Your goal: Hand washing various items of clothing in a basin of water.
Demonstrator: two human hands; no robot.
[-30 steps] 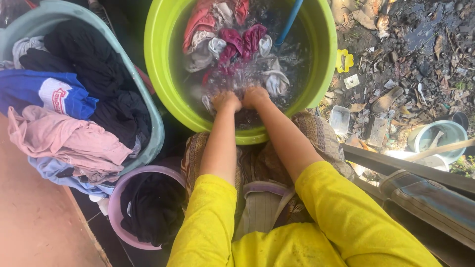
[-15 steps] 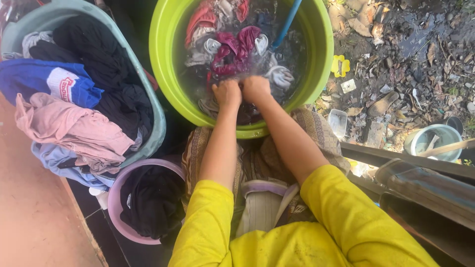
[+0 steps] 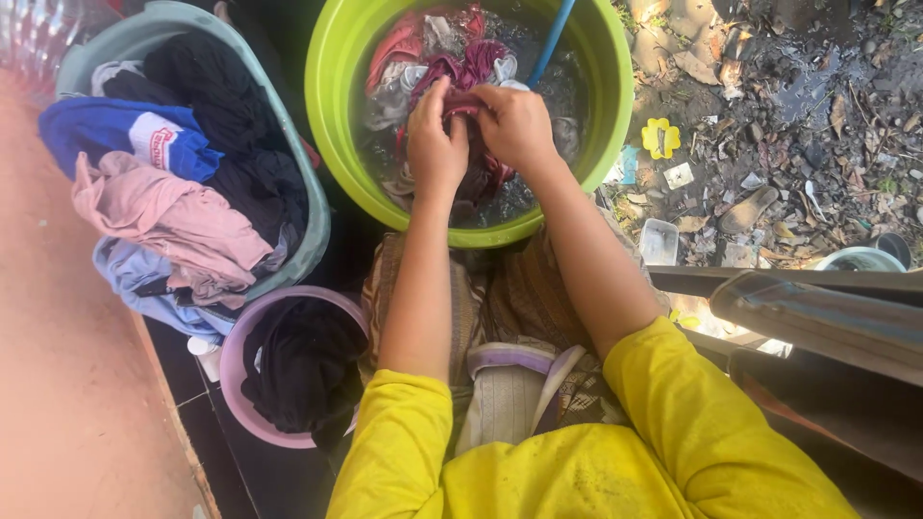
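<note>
Now both hands are up out of the water, where a second ago they were pushed down into it near the front wall of the green basin [image 3: 332, 144]. The left hand [image 3: 436, 144] and right hand [image 3: 514, 123] are closed side by side on a dark red cloth [image 3: 468, 101], fingers curled and pressed together around a bunch of it, and it hangs wet between them above the middle of the basin. That looks like a shift from dunking to rubbing or wringing one piece. More soaked clothes float at the far side, beside a blue hose [image 3: 553, 38] dipping into the water. To the left stands a grey-green tub [image 3: 317, 231] heaped with dark, blue and pink clothes, and nearer, a small purple bowl [image 3: 231, 370] holds a black garment.
</note>
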